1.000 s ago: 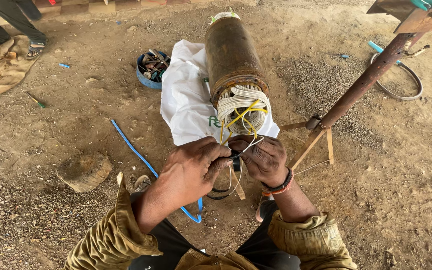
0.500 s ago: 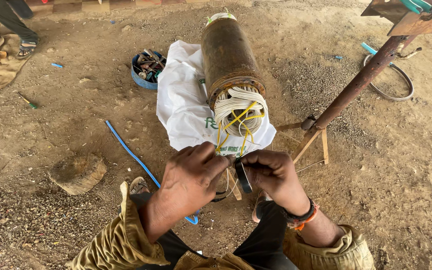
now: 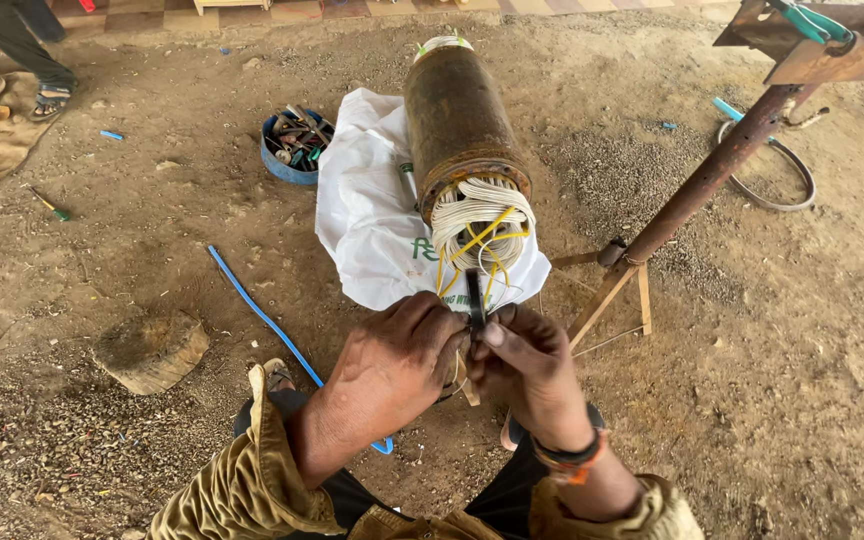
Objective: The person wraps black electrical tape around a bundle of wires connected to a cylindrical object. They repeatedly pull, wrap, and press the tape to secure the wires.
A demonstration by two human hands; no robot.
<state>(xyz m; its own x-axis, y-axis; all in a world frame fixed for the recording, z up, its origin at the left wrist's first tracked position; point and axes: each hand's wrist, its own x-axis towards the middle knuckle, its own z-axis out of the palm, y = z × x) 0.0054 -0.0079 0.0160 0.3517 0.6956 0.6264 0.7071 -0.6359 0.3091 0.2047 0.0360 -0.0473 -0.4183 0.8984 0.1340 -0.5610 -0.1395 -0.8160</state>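
Hands meet at lower centre of the frame. The left hand (image 3: pixel 397 365) is curled closed around thin wires; the right hand (image 3: pixel 532 365) pinches a small dark tool (image 3: pixel 474 300) between thumb and fingertips. Yellow wires (image 3: pixel 477 245) run up to the white winding (image 3: pixel 480 222) at the near end of the rusty cylindrical motor (image 3: pixel 457 115), which lies on a white sack (image 3: pixel 372 230) at upper centre.

My left hand (image 3: pixel 392 365) hides most of the thin dark tool (image 3: pixel 474 298) I pinch (its kind is unclear); my elbows run off-frame.
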